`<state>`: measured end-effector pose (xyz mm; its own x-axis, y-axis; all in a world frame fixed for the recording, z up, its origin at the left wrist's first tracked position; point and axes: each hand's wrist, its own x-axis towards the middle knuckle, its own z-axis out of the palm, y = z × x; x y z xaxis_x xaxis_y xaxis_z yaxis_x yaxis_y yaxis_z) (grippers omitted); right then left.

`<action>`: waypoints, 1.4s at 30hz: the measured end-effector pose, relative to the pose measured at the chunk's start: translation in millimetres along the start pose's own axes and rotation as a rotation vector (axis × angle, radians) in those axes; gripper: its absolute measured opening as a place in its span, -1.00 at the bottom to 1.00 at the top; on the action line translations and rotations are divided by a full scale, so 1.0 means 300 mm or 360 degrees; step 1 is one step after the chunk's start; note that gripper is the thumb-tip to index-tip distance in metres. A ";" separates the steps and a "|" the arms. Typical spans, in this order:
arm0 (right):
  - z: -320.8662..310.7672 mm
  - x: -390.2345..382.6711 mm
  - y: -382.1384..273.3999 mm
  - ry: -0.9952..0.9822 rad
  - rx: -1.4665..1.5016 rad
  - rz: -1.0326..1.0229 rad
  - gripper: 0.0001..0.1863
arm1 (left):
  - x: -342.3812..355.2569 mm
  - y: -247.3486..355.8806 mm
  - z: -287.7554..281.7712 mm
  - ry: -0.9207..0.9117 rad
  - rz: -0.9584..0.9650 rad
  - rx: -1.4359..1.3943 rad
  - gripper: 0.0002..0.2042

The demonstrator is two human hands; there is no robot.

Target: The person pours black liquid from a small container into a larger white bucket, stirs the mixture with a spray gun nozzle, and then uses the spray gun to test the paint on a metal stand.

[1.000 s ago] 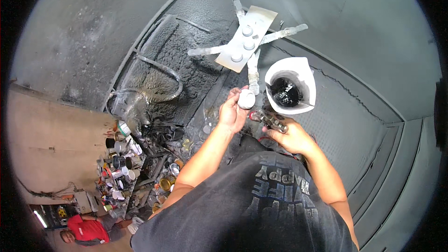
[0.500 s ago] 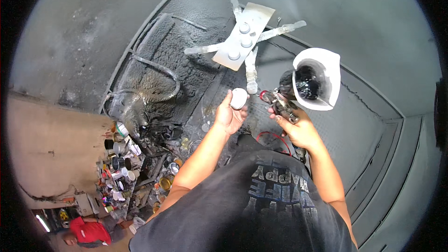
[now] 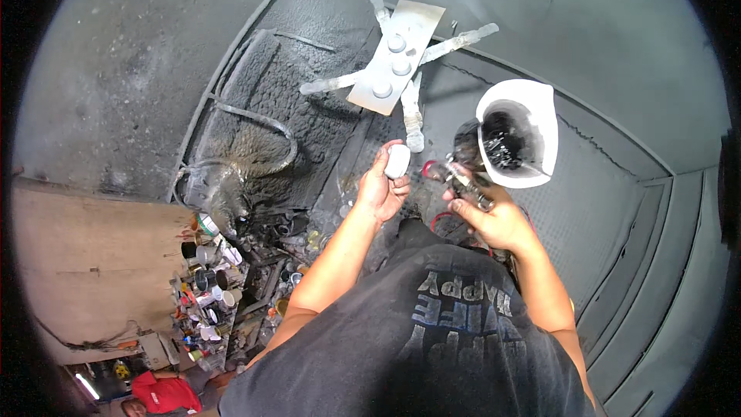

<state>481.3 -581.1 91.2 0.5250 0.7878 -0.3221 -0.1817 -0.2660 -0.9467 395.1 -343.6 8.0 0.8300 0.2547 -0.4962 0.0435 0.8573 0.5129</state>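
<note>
My left hand [image 3: 378,193] holds a small round white piece [image 3: 398,161] upright between fingers and thumb. My right hand [image 3: 486,212] grips a metal spray gun [image 3: 465,182] with red fittings, just right of my left hand. Above the gun is a white cup or liner [image 3: 542,135], its inside dark and glossy. Beyond my hands a pale board [image 3: 424,23] rests on a stand with white-wrapped arms [image 3: 478,35], bearing three round white pieces [image 3: 401,66]. A red hose curves below the gun.
Grey coated walls [image 3: 617,46] curve around me, with a crusted panel and looped bar [image 3: 262,120] at left. Several cans [image 3: 228,297] clutter the lower left beside a tan board [image 3: 93,247]. A person in a red shirt [image 3: 170,394] is at the bottom left.
Since the earliest frame, my right hand has raised the spray gun and cup up and rightward, away from my left hand. My left hand has shifted slightly left, the white piece now more upright.
</note>
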 end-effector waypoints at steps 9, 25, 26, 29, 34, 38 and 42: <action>-0.034 -0.028 0.119 0.0094 0.0112 -0.0019 -0.39 | -0.016 -0.007 -0.033 -0.0187 0.0176 -0.0057 -0.40; -0.011 -0.068 0.076 -0.0083 0.0139 -0.0080 -0.47 | 0.020 -0.031 -0.015 -0.0260 0.0258 0.0183 -0.57; -0.008 -0.064 0.086 -0.0104 0.0132 -0.0175 -0.47 | 0.024 -0.040 -0.021 -0.0257 0.0280 0.0171 -0.66; 0.004 -0.053 0.098 -0.0174 0.0066 -0.0384 -0.44 | 0.070 -0.058 -0.105 -0.0162 0.0340 0.0247 -0.82; -0.001 -0.048 0.078 -0.0119 -0.0116 -0.0354 -0.46 | 0.054 -0.051 -0.038 0.0110 0.0207 0.0125 -0.88; 0.003 -0.046 0.078 -0.0043 -0.0011 -0.0311 -0.47 | 0.059 -0.057 -0.067 0.0010 0.0293 0.0055 -0.78; -0.006 -0.051 0.039 -0.0127 0.0108 -0.0037 -0.43 | 0.047 -0.054 -0.075 -0.0058 0.0358 0.0221 -0.59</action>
<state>472.6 -597.2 85.2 0.4620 0.8359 -0.2964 -0.2277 -0.2112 -0.9506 393.7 -343.8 -23.0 0.8468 0.4136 -0.3344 -0.0707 0.7107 0.6999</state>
